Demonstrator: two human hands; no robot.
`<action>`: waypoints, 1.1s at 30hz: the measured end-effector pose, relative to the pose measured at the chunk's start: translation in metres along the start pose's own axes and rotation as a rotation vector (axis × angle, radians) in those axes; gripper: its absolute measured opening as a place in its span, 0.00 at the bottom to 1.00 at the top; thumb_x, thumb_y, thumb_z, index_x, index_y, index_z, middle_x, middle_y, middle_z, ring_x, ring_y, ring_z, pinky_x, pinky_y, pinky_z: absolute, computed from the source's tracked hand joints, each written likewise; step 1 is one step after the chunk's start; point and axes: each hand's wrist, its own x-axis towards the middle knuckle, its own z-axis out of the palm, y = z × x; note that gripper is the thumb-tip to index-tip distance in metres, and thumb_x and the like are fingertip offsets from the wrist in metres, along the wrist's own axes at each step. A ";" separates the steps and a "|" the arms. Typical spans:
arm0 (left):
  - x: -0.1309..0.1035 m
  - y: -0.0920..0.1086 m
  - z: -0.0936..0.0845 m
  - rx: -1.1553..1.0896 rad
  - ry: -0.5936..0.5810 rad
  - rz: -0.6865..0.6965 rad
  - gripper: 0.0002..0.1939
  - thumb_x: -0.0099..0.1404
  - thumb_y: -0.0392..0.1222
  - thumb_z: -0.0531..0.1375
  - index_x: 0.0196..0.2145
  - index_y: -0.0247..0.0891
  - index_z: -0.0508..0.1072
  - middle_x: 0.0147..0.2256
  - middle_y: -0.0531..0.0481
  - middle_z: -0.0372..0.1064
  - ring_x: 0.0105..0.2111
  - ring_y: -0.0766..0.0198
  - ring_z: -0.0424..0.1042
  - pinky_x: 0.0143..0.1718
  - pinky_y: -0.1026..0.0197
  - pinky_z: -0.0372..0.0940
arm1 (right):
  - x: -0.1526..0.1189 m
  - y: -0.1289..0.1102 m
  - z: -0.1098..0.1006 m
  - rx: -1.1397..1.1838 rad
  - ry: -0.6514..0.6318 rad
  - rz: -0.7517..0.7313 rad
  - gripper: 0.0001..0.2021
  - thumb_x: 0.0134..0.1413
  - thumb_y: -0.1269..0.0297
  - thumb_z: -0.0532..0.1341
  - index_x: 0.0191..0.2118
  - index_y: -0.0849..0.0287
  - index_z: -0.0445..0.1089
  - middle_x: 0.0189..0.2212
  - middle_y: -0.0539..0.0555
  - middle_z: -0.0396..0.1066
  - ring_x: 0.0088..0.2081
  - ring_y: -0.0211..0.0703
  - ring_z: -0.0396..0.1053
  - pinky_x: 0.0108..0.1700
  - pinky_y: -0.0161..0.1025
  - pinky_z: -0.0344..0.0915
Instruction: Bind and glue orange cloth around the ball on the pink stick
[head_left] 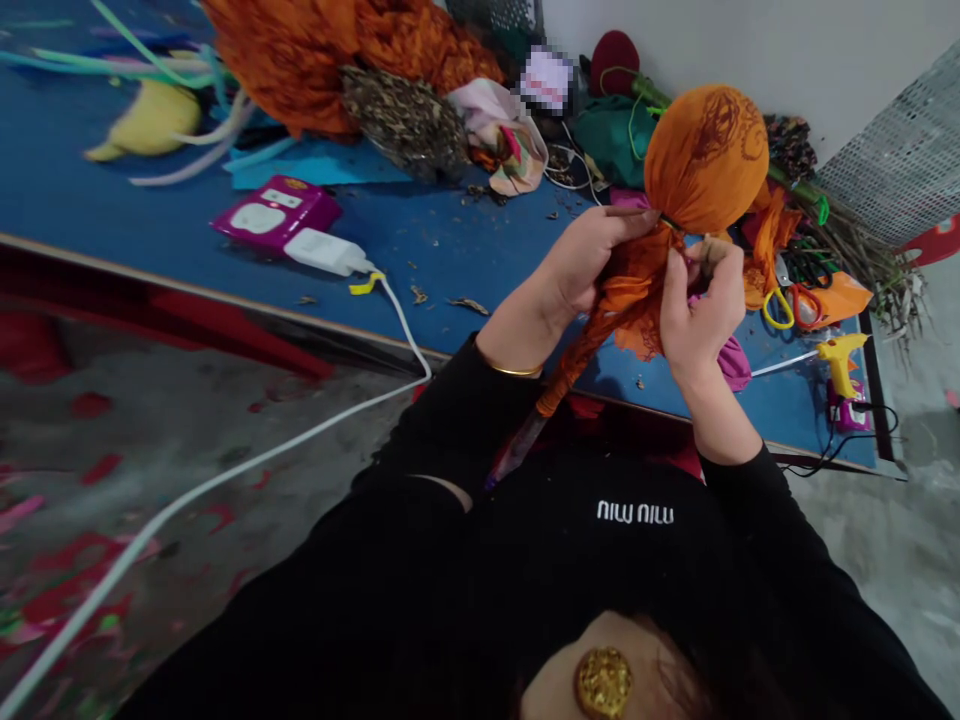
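An orange cloth-covered ball (705, 160) with dark printed patterns tops a stick wrapped in orange cloth (574, 370). The stick slants down toward my lap, and its lower end shows clear and purplish. My left hand (596, 250) is closed on the gathered orange cloth just below the ball, thumb and fingers near a thin dark tie at the neck. On the other side of the neck, my right hand (703, 300) pinches at the cloth with bent fingers. What lies between its fingertips is too small to make out.
The blue table (450, 260) holds a purple power strip (281, 215) with a white cable, an orange cloth heap (300, 60), a bag of dried brown material (405, 120) and a yellow object (150, 120). At right are scissors (780, 308) and a yellow glue gun (841, 362).
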 end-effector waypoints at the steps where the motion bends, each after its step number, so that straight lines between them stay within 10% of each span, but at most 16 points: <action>1: -0.002 0.002 0.003 -0.029 0.036 -0.003 0.08 0.72 0.37 0.62 0.35 0.36 0.79 0.36 0.46 0.82 0.52 0.50 0.80 0.62 0.48 0.69 | 0.000 -0.001 0.001 -0.014 0.018 -0.020 0.23 0.72 0.40 0.49 0.47 0.55 0.68 0.40 0.55 0.70 0.47 0.46 0.75 0.52 0.49 0.73; 7: -0.009 0.005 0.015 -0.076 0.097 0.060 0.13 0.76 0.29 0.56 0.35 0.31 0.78 0.29 0.49 0.78 0.28 0.66 0.77 0.44 0.59 0.71 | 0.009 -0.008 0.008 -0.151 -0.054 -0.095 0.26 0.74 0.39 0.45 0.40 0.56 0.67 0.33 0.51 0.69 0.39 0.42 0.74 0.45 0.42 0.73; 17: -0.006 -0.001 0.017 -0.060 0.169 0.022 0.16 0.73 0.32 0.58 0.28 0.44 0.75 0.31 0.50 0.81 0.51 0.54 0.78 0.57 0.55 0.69 | 0.013 0.001 0.015 -0.338 -0.128 -0.052 0.25 0.75 0.41 0.41 0.41 0.56 0.63 0.33 0.54 0.70 0.38 0.45 0.73 0.41 0.40 0.68; 33: -0.011 0.004 0.023 0.003 0.237 0.057 0.17 0.69 0.27 0.63 0.23 0.38 0.76 0.24 0.52 0.75 0.26 0.69 0.74 0.32 0.65 0.68 | 0.017 0.025 0.011 -0.397 -0.283 -0.328 0.15 0.77 0.57 0.44 0.45 0.55 0.65 0.35 0.55 0.70 0.39 0.44 0.71 0.38 0.38 0.67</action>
